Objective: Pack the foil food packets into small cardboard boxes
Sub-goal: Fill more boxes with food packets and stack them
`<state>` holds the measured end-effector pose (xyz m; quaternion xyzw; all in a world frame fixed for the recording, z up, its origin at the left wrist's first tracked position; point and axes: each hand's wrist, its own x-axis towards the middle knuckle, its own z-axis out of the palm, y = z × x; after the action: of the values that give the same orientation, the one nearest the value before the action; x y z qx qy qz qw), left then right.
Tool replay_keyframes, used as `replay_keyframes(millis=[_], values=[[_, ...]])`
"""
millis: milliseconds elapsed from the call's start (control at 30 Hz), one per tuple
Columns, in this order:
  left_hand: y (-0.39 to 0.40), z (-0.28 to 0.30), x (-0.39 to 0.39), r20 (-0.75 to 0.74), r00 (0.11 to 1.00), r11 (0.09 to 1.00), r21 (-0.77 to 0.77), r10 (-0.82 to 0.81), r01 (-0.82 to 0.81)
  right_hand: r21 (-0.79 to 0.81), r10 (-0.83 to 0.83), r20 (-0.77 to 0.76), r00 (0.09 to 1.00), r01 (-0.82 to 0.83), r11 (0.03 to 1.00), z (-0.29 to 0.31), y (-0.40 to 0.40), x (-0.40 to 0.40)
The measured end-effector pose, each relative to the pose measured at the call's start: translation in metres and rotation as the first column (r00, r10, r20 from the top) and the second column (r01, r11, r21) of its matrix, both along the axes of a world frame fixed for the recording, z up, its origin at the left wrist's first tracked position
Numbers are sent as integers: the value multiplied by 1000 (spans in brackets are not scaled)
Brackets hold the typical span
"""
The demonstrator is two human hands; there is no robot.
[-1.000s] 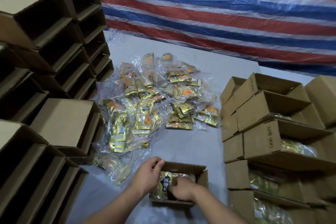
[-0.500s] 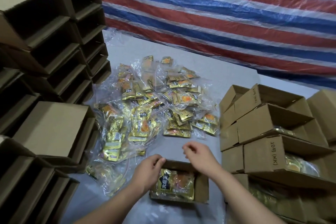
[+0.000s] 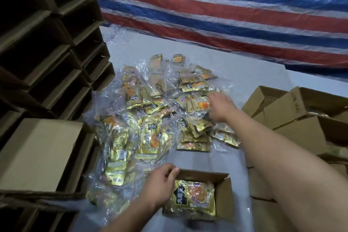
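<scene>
A small open cardboard box [image 3: 223, 196] sits on the grey table near me, with a gold foil packet [image 3: 194, 199] lying flat inside it. My left hand [image 3: 160, 184] holds the box by its left rim, fingers curled over the edge. A heap of gold foil packets in clear plastic bags [image 3: 150, 133] spreads across the middle of the table. My right hand [image 3: 220, 105] is stretched out over the heap's right side, its fingers resting on a clear bag of packets [image 3: 198, 104]; the hand is slightly blurred and nothing is lifted.
Stacks of empty cardboard boxes [image 3: 47, 62] lie on their sides along the left. One more box [image 3: 41, 152] sits at the near left. Filled boxes [image 3: 301, 118] are stacked at the right. A red, white and blue tarp [image 3: 226, 5] hangs behind the table.
My right hand left the box and reached forward to the heap. The left hand stayed on the box's left rim. The view tilted down toward the table.
</scene>
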<state>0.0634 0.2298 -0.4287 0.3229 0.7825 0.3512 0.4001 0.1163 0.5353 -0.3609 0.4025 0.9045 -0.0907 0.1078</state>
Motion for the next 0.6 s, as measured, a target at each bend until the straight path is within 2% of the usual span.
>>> replay_keyframes(millis=[100, 233, 433, 533, 600], values=[[3, -4, -3, 45, 999, 1000, -15, -6, 7, -44, 95, 192, 977, -88, 995, -8, 30, -26], [5, -7, -5, 70, 997, 1000, 12, -18, 17, -213, 121, 317, 941, -54, 976, -21, 42, -48], [3, -6, -6, 14, 1000, 1000, 19, -15, 15, -110, 163, 369, 915, -131, 985, -48, 43, -58], [3, -5, -6, 58, 998, 1000, 12, -4, 3, -33, 202, 307, 930, -201, 979, -50, 37, -54], [3, -5, -5, 61, 998, 1000, 11, -9, 8, -60, 177, 243, 954, -167, 984, -52, 32, -45]])
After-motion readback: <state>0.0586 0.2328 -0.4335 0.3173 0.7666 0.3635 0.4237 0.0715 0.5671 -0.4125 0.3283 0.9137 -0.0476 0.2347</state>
